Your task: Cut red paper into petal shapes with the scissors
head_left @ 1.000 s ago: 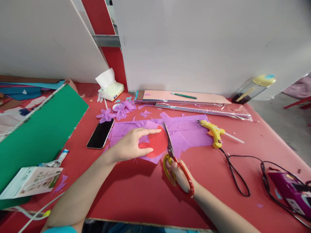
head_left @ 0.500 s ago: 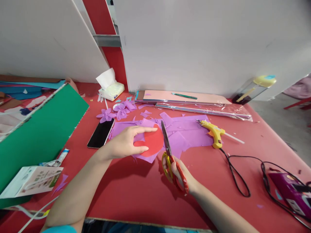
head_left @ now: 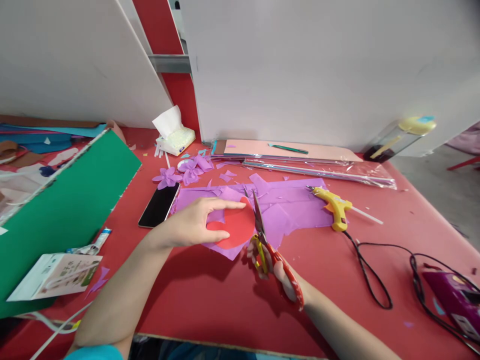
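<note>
- The left hand (head_left: 193, 224) is pinching a red paper disc (head_left: 238, 227) together with a piece of purple paper beneath it. The index finger is stretching across the top edge and the thumb is pressing on the disc's left side.
- The disc is sitting low over the red table (head_left: 210, 295), in front of the person, at the near edge of a large purple paper sheet (head_left: 296, 205).
- The right hand (head_left: 279, 270) is gripping scissors (head_left: 262, 235), with its fingers clenched through the red and yellow handles.
- The scissor blades are pointing away from the person and touching the disc's right edge. They seem to be slightly parted.
- A yellow glue gun (head_left: 336, 205) is lying on the table right of the purple sheet, with its black cable (head_left: 369, 280) trailing toward the near right.
- A smartphone (head_left: 159, 205) is lying face up just left of the left hand, near the purple paper flowers (head_left: 185, 173).
- A tissue pack (head_left: 175, 137) is standing by the back wall.
- A green board (head_left: 67, 210) is leaning at the far left, with a small printed box (head_left: 56, 275) lying against its near edge.
</note>
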Demonstrator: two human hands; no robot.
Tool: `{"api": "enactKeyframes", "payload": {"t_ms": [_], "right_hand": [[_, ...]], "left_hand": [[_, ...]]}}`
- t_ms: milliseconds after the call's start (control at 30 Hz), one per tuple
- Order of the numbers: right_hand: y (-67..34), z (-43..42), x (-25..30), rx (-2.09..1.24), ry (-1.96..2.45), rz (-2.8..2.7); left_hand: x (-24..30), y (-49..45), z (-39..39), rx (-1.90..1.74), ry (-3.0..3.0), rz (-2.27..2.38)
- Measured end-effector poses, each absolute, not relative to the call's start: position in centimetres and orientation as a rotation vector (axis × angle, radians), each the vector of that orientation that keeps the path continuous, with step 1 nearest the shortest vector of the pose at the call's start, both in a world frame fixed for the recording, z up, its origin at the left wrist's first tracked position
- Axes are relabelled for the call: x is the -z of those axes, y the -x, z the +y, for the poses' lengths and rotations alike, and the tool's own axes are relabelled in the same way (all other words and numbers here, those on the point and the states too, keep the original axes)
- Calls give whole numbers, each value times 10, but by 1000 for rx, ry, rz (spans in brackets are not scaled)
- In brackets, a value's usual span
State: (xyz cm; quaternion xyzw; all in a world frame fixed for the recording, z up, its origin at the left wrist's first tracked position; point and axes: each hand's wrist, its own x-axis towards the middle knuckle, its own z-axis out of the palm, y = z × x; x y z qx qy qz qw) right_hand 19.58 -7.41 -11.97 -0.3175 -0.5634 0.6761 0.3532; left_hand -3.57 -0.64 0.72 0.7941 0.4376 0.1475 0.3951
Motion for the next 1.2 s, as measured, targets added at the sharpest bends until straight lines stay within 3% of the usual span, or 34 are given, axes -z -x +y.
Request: {"api": "enactKeyframes", "payload": {"t_ms": [1200], "right_hand": [[-186, -76, 134, -1789, 760, -1312]], "left_hand": [[8, 28, -6, -444, -1990, 1048]]}}
